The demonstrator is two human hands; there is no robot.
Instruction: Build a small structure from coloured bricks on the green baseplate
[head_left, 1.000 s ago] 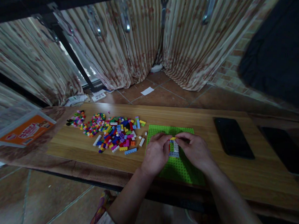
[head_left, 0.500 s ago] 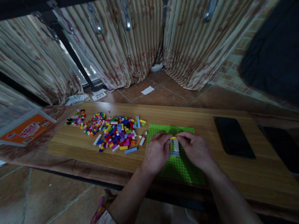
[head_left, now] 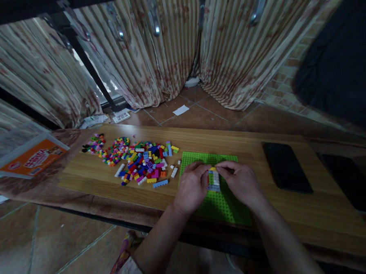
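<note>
A small brick structure (head_left: 214, 187) in light blue, white, green and red stands on the green baseplate (head_left: 222, 210). At its far end is a yellow brick (head_left: 212, 169), pinched between the fingertips of both hands. My left hand (head_left: 192, 184) closes on the brick's left end and covers part of the structure's left side. From the right, my right hand (head_left: 240, 181) holds the other end between thumb and forefinger. The hands hide how far the yellow brick sits against the bricks below it.
Left of the baseplate lies a spread pile of loose bricks (head_left: 147, 161) on the wooden board (head_left: 225, 143). A clear plastic box (head_left: 31, 157) with an orange label stands at the far left. A black phone (head_left: 287, 167) lies to the right, with another dark flat object (head_left: 349, 182) beyond it.
Both hands keep nearly the same place and grip on the yellow brick. Only the right fingers have shifted very slightly to the left.
</note>
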